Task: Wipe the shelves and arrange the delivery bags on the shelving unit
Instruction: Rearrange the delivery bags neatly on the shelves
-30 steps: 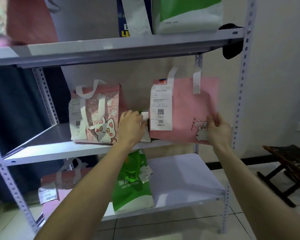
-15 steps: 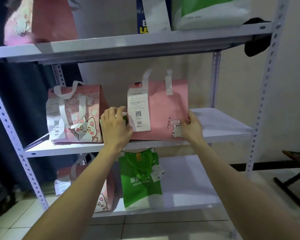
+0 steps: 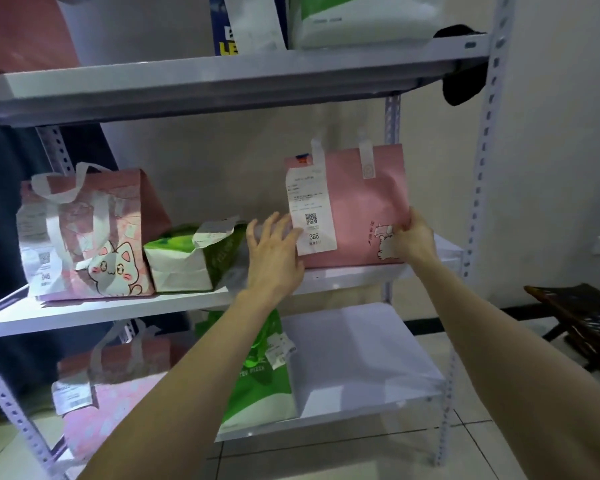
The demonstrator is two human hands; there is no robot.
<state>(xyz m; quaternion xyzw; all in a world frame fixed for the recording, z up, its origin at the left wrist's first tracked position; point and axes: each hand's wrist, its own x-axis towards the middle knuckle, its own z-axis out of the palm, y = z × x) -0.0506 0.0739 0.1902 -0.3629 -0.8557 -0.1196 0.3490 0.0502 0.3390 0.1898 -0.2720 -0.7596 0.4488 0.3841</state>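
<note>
A plain pink delivery bag (image 3: pixel 368 202) with a white receipt marked 366 stands upright on the right part of the middle shelf (image 3: pixel 174 308). My right hand (image 3: pixel 413 239) grips its lower right edge. My left hand (image 3: pixel 274 251) has straight, spread fingers touching the bag's lower left side by the receipt. A green and white paper bag (image 3: pixel 191 258) lies tipped on its side just left of my left hand. A pink bag printed with a cat (image 3: pixel 90 237) stands at the shelf's left end.
The bottom shelf (image 3: pixel 361 362) holds a green bag (image 3: pixel 257 372) and a pink bag (image 3: pixel 118 389). Several bags stand on the top shelf (image 3: pixel 222 81). A black cloth (image 3: pixel 461 84) hangs at the top right post. A dark wooden stool (image 3: pixel 582 320) stands on the floor right.
My left hand has let go of the green bag, which now lies on its side, and has opened against the pink bag. The pink bag stands further right on the shelf.
</note>
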